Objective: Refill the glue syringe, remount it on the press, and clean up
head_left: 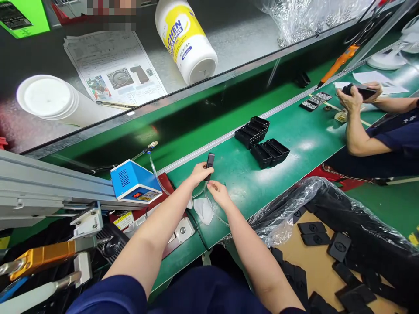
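Observation:
A small black plastic part (210, 160), narrow and held upright, is gripped between the thumb and fingers of my left hand (198, 173). Just below it, my right hand (220, 193) pinches around the end of a clear thin tube (215, 208) close to the part's lower end; whether the tube touches the part I cannot tell. A white cloth or paper (203, 211) lies on the green bench (231, 218) under my hands. Beyond them stand several black open-topped housings (270, 152) in two groups.
A blue box (134, 181) with a red switch and a lever clamp (46, 261) are on my left. At right, a lined carton (304, 218) holds several black parts. A co-worker's hands (355, 98) hold a black piece near an orange screwdriver (340, 63). A wipes tub (186, 41) lies on the shelf.

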Motion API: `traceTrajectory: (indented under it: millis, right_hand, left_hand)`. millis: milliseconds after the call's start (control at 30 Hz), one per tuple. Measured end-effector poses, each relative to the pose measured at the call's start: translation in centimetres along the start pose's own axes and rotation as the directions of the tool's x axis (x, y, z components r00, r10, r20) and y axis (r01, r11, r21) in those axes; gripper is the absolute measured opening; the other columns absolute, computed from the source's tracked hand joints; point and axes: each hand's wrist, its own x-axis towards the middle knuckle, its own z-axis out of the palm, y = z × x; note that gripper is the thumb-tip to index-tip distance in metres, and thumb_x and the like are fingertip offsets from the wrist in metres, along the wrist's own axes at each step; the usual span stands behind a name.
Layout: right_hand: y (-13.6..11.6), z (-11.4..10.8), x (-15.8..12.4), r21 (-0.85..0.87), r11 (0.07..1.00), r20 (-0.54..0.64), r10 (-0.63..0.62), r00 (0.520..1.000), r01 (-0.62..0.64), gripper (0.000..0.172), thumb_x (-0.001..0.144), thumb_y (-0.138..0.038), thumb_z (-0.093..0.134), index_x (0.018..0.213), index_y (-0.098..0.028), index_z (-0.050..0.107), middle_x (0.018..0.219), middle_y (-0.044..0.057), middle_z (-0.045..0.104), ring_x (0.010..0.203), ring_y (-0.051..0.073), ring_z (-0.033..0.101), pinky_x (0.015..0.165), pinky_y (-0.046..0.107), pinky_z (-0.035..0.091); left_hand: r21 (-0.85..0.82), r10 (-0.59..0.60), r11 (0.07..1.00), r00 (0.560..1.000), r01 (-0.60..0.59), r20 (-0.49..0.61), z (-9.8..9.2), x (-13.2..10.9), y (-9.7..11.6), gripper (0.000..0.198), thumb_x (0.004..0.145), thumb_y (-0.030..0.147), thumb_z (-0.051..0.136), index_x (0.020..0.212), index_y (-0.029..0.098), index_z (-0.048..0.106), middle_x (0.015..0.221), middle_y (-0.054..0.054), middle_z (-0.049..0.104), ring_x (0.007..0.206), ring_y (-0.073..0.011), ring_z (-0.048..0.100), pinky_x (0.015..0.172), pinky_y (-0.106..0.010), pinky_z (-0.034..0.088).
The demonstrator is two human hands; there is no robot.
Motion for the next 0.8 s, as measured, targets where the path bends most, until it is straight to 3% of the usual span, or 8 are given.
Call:
traceTrajectory:
  millis: [167,267,333,500,800]
  right_hand:
    - [-4.5,0.8,-0.1,0.044,0.992,0.093,-0.120,0.988,0.116,0.022,0.085,-0.024,0.049,0.101,-0.014,0.059,0.090,0.006,0.068,0.082,0.015,0.064,0.075,0.025,0.050]
    - [-6.7,1.5,-0.6,-0.017,0.987,0.082,-0.159,0.984,0.161,0.019,0.087,-0.025,0.045,0.096,-0.016,0.059,0.080,0.004,0.067,0.073,0.016,0.062,0.068,0.026,0.049]
    - [-8.1,2.1,-1.0,-0.095,0.981,0.008,-0.171,0.985,0.171,0.019,0.089,-0.026,0.042,0.094,-0.016,0.058,0.080,0.006,0.066,0.075,0.019,0.061,0.067,0.028,0.048]
    - [-11.6,3.7,-1.1,-0.311,0.946,-0.195,-0.163,0.967,0.097,0.026,0.094,-0.030,0.033,0.099,-0.014,0.053,0.093,0.016,0.065,0.090,0.029,0.060,0.074,0.035,0.044]
    - [-14.2,4.1,0.8,-0.488,0.873,-0.169,-0.081,0.982,-0.012,0.027,0.095,-0.031,0.033,0.090,-0.016,0.054,0.089,0.017,0.066,0.087,0.031,0.063,0.070,0.037,0.046]
  left_hand:
    - [-0.143,0.148,0.977,0.986,-0.158,-0.073,-2.0,-3.5,4.4,0.033,0.068,0.025,0.053,0.100,0.020,0.063,0.090,-0.003,0.068,0.080,-0.0155,0.063,0.071,-0.026,0.048]
    - [-0.125,0.145,0.976,0.958,-0.181,-0.248,-2.2,-5.2,7.0,0.033,0.071,0.028,0.054,0.103,0.020,0.060,0.093,-0.004,0.067,0.082,-0.0172,0.062,0.072,-0.028,0.047]
    - [-0.096,0.107,0.984,0.921,-0.153,-0.374,-2.2,-5.4,8.7,0.030,0.073,0.033,0.058,0.100,0.019,0.059,0.091,-0.006,0.066,0.083,-0.0189,0.061,0.073,-0.030,0.046]
    - [-0.121,-0.059,0.993,0.880,0.002,-0.472,-3.4,-3.3,11.3,0.022,0.071,0.028,0.065,0.089,0.017,0.060,0.084,-0.007,0.068,0.078,-0.0201,0.063,0.067,-0.029,0.045]
    - [-0.257,-0.379,0.921,0.832,0.293,-0.407,-5.2,1.4,11.1,0.026,0.085,0.038,0.061,0.092,0.013,0.063,0.089,-0.005,0.066,0.081,-0.0149,0.064,0.073,-0.031,0.052]
